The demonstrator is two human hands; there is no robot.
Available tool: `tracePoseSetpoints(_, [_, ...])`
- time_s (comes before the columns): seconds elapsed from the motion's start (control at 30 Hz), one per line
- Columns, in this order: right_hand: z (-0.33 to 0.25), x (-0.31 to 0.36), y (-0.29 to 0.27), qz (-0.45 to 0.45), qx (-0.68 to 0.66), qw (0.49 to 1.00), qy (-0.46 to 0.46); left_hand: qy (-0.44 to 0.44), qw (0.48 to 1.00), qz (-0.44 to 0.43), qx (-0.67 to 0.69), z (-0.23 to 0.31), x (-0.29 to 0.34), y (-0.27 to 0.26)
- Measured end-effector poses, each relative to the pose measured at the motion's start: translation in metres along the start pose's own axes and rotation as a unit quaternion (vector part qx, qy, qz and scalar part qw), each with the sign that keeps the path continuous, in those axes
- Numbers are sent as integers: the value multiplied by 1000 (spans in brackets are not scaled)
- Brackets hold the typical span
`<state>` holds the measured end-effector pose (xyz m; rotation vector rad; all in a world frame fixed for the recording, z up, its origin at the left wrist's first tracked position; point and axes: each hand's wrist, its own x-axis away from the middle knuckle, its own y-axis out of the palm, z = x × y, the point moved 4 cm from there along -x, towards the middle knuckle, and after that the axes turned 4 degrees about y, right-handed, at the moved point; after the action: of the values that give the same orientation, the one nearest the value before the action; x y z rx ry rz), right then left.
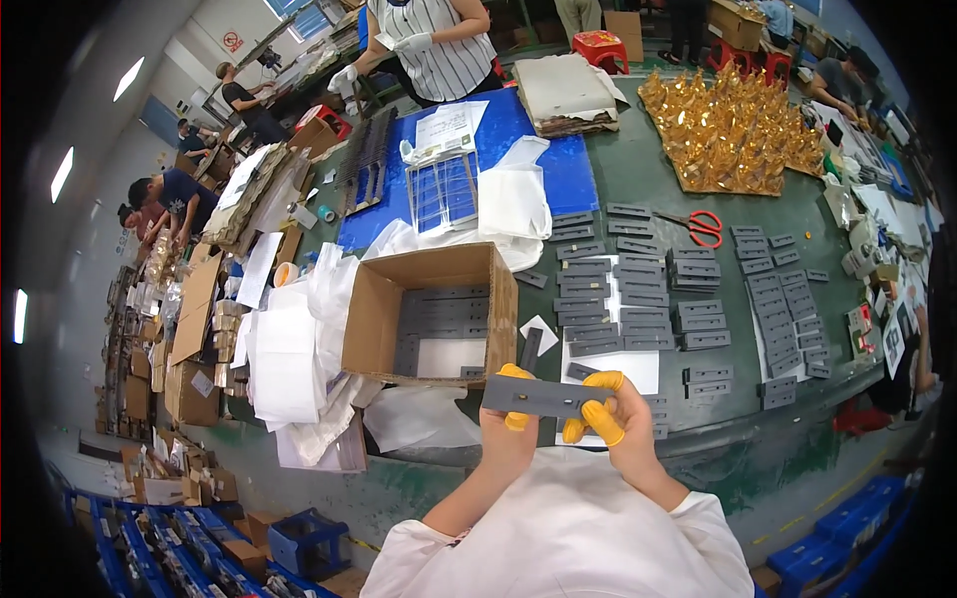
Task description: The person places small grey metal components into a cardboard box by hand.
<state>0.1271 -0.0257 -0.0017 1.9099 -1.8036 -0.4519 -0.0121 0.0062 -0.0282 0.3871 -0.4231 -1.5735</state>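
A flat dark grey plate point(546, 399) with small slots is held level in front of my chest. My left hand point(506, 439) is closed on its left end, and my right hand point(626, 424) grips its right end between thumb and fingers. Yellow finger cots cover fingertips on both hands. A second dark grey bar point(531, 349) stands out behind my left hand; whether that hand holds it, I cannot tell. Just beyond, an open cardboard box point(371, 324) contains several similar grey plates point(449, 311). More grey plates point(641, 282) lie in rows and stacks to the right, some over white paper.
Red-handled scissors point(706, 228) lie behind the rows. White wrapping sheets point(284, 354) are piled left of the box. Farther back are a blue sheet point(568, 169), stacked boards point(564, 92) and gold-coloured pieces point(733, 135). A person in white gloves point(411, 43) stands across the table.
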Motion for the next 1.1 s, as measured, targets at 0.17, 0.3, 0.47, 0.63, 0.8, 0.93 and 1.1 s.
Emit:
tracePoseSetpoints(0.17, [0, 1, 1, 5, 7, 1000, 25, 22, 999, -26, 30, 1, 0, -1])
tracePoseSetpoints(0.3, [4, 2, 0, -16, -17, 999, 38, 18, 992, 10, 123, 4, -1, 0])
tracePoseSetpoints(0.47, [3, -1, -2, 28, -12, 1000, -4, 98, 991, -44, -79, 7, 1, -7])
tracePoseSetpoints(0.63, [-21, 2, -17, 11, 240, 917, -317, 68, 984, -124, -109, 25, 7, -1])
tracePoseSetpoints(0.8, [-40, 8, -15, 42, 320, 871, -369, 56, 980, -185, -36, 35, 17, 7])
tracePoseSetpoints(0.93, [-49, 8, -17, 95, 349, 856, -370, 117, 965, -204, -118, 44, 17, 10])
tracePoseSetpoints(1.1, [-55, 9, -13, 77, 357, 856, -365, 83, 970, -202, -102, 36, 16, 8])
